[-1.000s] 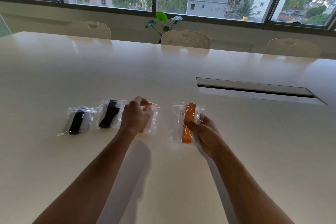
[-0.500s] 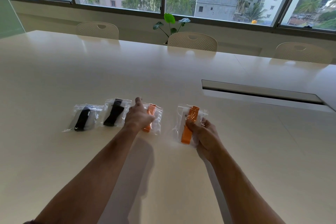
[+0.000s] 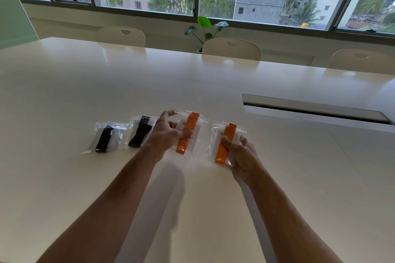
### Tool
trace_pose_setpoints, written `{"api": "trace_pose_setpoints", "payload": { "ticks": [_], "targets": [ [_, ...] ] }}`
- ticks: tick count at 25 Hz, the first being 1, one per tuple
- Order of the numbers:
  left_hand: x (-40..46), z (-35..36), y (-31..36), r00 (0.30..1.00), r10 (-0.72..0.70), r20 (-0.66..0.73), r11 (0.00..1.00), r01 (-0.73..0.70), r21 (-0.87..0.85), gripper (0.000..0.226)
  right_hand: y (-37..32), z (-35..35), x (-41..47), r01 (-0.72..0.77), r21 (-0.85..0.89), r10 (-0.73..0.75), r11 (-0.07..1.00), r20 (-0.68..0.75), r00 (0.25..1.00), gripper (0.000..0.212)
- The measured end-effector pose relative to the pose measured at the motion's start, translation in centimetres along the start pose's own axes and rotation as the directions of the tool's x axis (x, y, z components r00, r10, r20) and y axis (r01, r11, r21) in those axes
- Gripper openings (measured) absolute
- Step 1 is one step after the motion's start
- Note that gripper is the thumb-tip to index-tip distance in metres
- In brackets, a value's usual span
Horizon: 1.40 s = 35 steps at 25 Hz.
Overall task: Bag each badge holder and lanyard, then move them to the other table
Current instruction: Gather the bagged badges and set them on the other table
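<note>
Several clear bags lie in a row on the white table (image 3: 192,83), each with a badge holder and a rolled lanyard inside. The two on the left, the far-left black-lanyard bag (image 3: 104,137) and the second black-lanyard bag (image 3: 140,132), lie untouched. My left hand (image 3: 165,132) grips the left orange-lanyard bag (image 3: 190,128), thumb across the orange strap, and its top edge is raised slightly. My right hand (image 3: 239,152) holds the right orange-lanyard bag (image 3: 224,141) from its right side, thumb pressed on the strap.
A long cable slot (image 3: 314,108) is set into the table to the right of the bags. Three pale chairs (image 3: 232,49) stand along the far edge, with a potted plant (image 3: 204,26) below the windows.
My left hand has closed on the left orange-lanyard bag and tipped it up, showing more of the strap. My right hand keeps its hold on the right orange bag.
</note>
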<state>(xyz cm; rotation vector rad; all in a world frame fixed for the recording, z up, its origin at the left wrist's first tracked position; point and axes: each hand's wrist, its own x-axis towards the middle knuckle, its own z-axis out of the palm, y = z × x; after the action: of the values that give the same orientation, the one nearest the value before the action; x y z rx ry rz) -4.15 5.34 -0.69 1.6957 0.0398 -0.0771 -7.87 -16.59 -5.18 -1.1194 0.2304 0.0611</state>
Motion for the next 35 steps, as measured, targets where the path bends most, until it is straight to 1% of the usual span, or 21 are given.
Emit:
{"api": "trace_pose_setpoints", "payload": {
  "ticks": [2, 4, 5, 7, 9, 12, 13, 14, 16, 17, 18, 19, 20, 21, 22, 23, 25, 27, 28, 32, 35],
  "targets": [
    [-0.9, 0.1, 0.6, 0.997, 0.018, 0.079, 0.996, -0.010, -0.092, 0.081, 0.0, 0.6, 0.0, 0.004, 0.015, -0.005, 1.000, 0.066, 0.998, 0.040],
    [-1.6, 0.6, 0.9, 0.989, 0.020, 0.144, 0.995, -0.005, -0.103, 0.085, -0.1, 1.3, 0.0, 0.006, 0.038, -0.012, 0.999, 0.162, 0.987, 0.039],
    [-1.9, 0.8, 1.0, 0.986, 0.022, 0.163, 0.995, -0.006, -0.097, 0.086, -0.1, 1.6, -0.1, -0.001, 0.056, -0.011, 0.998, 0.214, 0.977, 0.042],
    [-2.3, 1.4, 0.8, 0.985, 0.047, 0.163, 0.996, -0.035, -0.076, 0.082, 0.0, 2.5, -0.3, -0.043, 0.081, 0.017, 0.996, 0.293, 0.956, 0.052],
    [-2.6, 1.9, 0.5, 0.991, 0.081, 0.110, 0.997, -0.079, -0.025, 0.077, 0.3, 3.4, -0.5, -0.078, 0.086, 0.044, 0.993, 0.345, 0.937, 0.055],
    [-3.0, 2.4, 0.1, 0.993, 0.112, 0.031, 0.981, -0.115, 0.158, 0.074, 1.1, 4.4, -0.4, -0.026, 0.019, 0.018, 0.999, 0.335, 0.942, 0.049],
    [-3.1, 2.3, 0.0, 0.993, 0.115, 0.039, 0.968, -0.121, 0.219, 0.074, 1.2, 4.6, -0.3, -0.019, 0.012, 0.014, 1.000, 0.326, 0.945, 0.047],
    [-3.1, 1.9, -0.1, 0.991, 0.110, 0.075, 0.959, -0.126, 0.254, 0.074, 1.4, 4.8, -0.2, -0.018, 0.018, 0.011, 1.000, 0.326, 0.945, 0.044],
    [-2.9, 0.6, -0.1, 0.982, 0.062, 0.179, 0.965, -0.105, 0.240, 0.074, 1.7, 4.9, 0.0, -0.028, 0.049, 0.010, 0.998, 0.333, 0.943, 0.039],
    [-2.7, -0.2, -0.1, 0.982, 0.040, 0.186, 0.970, -0.083, 0.229, 0.071, 1.8, 4.9, 0.1, -0.034, 0.062, 0.013, 0.998, 0.316, 0.949, 0.038],
    [-2.3, -1.2, -0.3, 0.991, 0.044, 0.125, 0.970, -0.072, 0.232, 0.064, 2.0, 4.9, 0.3, -0.043, 0.072, 0.021, 0.997, 0.283, 0.959, 0.039],
    [-1.8, -2.2, -0.5, 0.997, 0.079, -0.013, 0.963, -0.073, 0.260, 0.052, 2.1, 4.8, 0.4, -0.049, 0.080, 0.027, 0.996, 0.248, 0.968, 0.039],
    [-1.1, -3.3, -0.8, 0.973, 0.130, -0.190, 0.941, -0.061, 0.333, 0.039, 2.2, 4.7, 0.5, -0.050, 0.087, 0.029, 0.995, 0.223, 0.974, 0.039],
    [-0.4, -4.5, -1.2, 0.922, 0.181, -0.342, 0.899, -0.014, 0.438, 0.030, 2.3, 4.6, 0.6, -0.047, 0.090, 0.027, 0.995, 0.214, 0.977, 0.038],
    [0.0, -5.5, -1.5, 0.877, 0.214, -0.431, 0.841, 0.059, 0.538, 0.026, 2.3, 4.5, 0.5, -0.044, 0.091, 0.024, 0.995, 0.213, 0.977, 0.038],
    [0.4, -6.3, -1.9, 0.859, 0.211, -0.466, 0.778, 0.141, 0.613, 0.028, 2.3, 4.5, 0.5, -0.041, 0.094, 0.020, 0.995, 0.215, 0.976, 0.037],
    [1.0, -7.4, -2.4, 0.877, 0.138, -0.460, 0.684, 0.251, 0.684, 0.036, 2.3, 4.7, 0.3, -0.034, 0.101, 0.013, 0.994, 0.205, 0.979, 0.034],
    [1.5, -7.8, -2.7, 0.899, 0.102, -0.426, 0.639, 0.269, 0.721, 0.045, 2.3, 4.8, 0.2, -0.033, 0.102, 0.014, 0.994, 0.180, 0.984, 0.036],
    [1.7, -7.7, -2.9, 0.906, 0.102, -0.411, 0.633, 0.260, 0.729, 0.048, 2.3, 4.9, 0.2, -0.031, 0.095, 0.014, 0.995, 0.179, 0.984, 0.037],
    [2.5, -7.4, -3.1, 0.915, 0.123, -0.385, 0.671, 0.209, 0.711, 0.054, 2.3, 4.7, 0.0, -0.017, 0.082, 0.001, 0.996, 0.193, 0.981, 0.031],
    [2.9, -7.4, -2.8, 0.918, 0.133, -0.375, 0.734, 0.163, 0.659, 0.061, 2.3, 4.8, 0.1, -0.015, 0.067, 0.003, 0.998, 0.169, 0.986, 0.037]
  ]
}}
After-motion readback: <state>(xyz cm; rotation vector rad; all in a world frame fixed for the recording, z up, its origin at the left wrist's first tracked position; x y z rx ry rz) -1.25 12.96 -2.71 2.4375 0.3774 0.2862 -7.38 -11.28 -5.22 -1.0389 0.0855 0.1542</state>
